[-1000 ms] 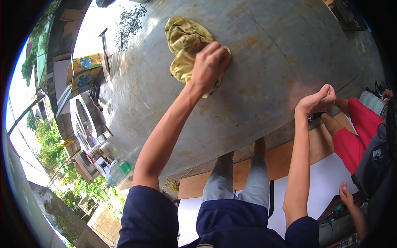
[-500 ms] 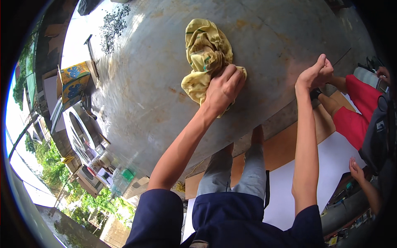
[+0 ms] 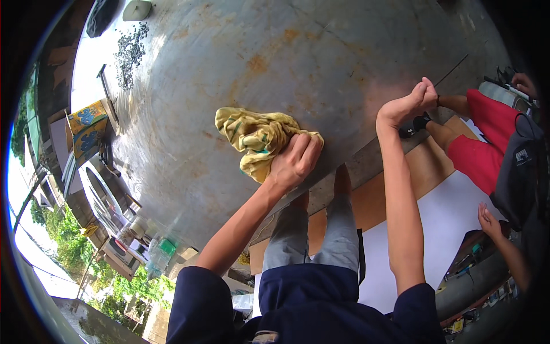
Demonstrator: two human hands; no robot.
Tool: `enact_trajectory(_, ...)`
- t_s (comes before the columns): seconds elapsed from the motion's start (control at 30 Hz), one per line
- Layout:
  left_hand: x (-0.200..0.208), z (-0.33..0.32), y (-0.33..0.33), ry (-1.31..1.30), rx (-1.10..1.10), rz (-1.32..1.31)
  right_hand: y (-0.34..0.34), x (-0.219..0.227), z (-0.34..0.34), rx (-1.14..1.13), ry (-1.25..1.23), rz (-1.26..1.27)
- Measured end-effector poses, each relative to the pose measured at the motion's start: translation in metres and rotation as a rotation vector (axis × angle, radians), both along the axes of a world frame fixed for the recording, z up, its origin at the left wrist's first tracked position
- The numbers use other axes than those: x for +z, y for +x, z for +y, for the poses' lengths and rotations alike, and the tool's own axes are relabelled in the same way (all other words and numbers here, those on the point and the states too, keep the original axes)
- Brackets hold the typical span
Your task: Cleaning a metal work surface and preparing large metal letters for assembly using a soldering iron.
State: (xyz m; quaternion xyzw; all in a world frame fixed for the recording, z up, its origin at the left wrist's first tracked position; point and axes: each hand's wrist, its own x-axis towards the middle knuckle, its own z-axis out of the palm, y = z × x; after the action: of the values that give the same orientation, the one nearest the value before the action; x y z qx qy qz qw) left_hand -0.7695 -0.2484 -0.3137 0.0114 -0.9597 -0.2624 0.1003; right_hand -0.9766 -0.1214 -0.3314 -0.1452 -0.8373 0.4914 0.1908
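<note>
The left hand (image 3: 295, 163) presses a crumpled yellow rag (image 3: 255, 140) against a large grey metal sheet (image 3: 321, 51), fingers spread over the rag's near end and partly closed on its folds. The rest of the rag bunches out beyond and to the left of the hand. To the right, the right hand (image 3: 409, 103) rests curled at the sheet's near edge, holding nothing that shows.

Far left of the rag, past the sheet's edge, stands a yellow box with blue print (image 3: 86, 117). The sheet is dull and stained with rusty orange patches. Beyond it at the far left lies a scatter of small dark bits (image 3: 130, 53). Under the near edge lie a brown board (image 3: 427, 169) and a white sheet (image 3: 441, 223). At the right sits a person in red (image 3: 487, 135).
</note>
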Motion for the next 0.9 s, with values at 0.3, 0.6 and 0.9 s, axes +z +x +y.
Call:
enact_trajectory(0.3, -0.022, 0.043, -0.279, 0.158, 0.153, 0.245, 0.001, -0.01, 0.012, 0.096, -0.198, 0.204)
enact_trajectory(0.6, -0.023, -0.064, -0.18, 0.096, 0.737, 0.419, 0.008, 0.0, 0.006, 0.049, 0.027, 0.025)
enact_trajectory(0.9, -0.009, -0.138, 0.269, -0.381, 1.454, 0.1, 0.013, 0.003, -0.002, 0.04, 0.049, -0.024)
